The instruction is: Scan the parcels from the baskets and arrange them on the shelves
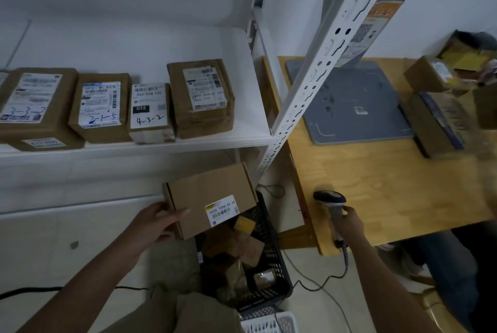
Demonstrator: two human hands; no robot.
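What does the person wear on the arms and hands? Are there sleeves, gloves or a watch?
Nothing shows on either. The left hand and the right hand have no gloves, and no ring is visible. The left forearm and right forearm are bare up to the picture's edge: no sleeve, watch or bracelet is in view.

Dim, flat indoor light, soft shadows, wide-angle bending at edges, motion blur at far right.
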